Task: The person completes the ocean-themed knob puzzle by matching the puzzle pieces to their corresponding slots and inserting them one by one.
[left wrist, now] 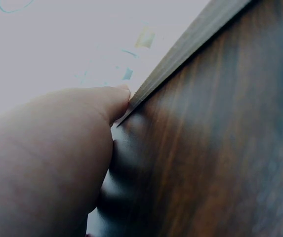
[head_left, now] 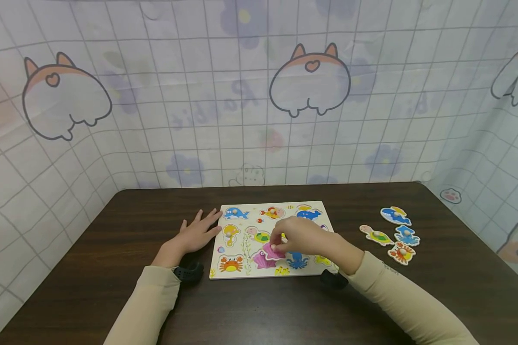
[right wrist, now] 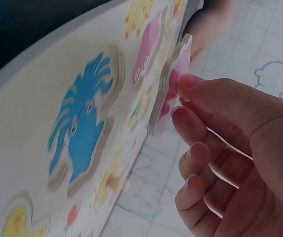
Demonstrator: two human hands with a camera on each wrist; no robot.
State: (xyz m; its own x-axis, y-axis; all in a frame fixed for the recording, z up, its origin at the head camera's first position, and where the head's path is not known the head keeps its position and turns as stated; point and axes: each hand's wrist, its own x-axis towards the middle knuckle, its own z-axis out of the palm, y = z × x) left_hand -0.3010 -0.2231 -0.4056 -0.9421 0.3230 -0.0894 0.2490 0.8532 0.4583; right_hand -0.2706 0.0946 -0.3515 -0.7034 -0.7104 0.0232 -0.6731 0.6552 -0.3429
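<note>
My right hand [head_left: 300, 235] pinches a pink wooden puzzle piece [head_left: 273, 252] between thumb and forefinger. In the right wrist view the piece [right wrist: 167, 91] is tilted on edge, close over the puzzle board, its other fingers loosely bent. Just under it in the head view is a matching pink picture [head_left: 262, 260] on the cream board [head_left: 259, 274]. My left hand [head_left: 196, 235] lies with fingers spread at the board's left edge. In the left wrist view the thumb [left wrist: 115, 101] is right at that edge.
Loose pieces lie on the dark table [head_left: 250, 311] to the right: a whale [head_left: 395, 216], a turtle [head_left: 377, 236], an octopus [head_left: 407, 237] and a crab [head_left: 401, 253]. A seahorse piece [head_left: 230, 235] sits in the board. Patterned cloth [head_left: 198, 143] hangs behind the table.
</note>
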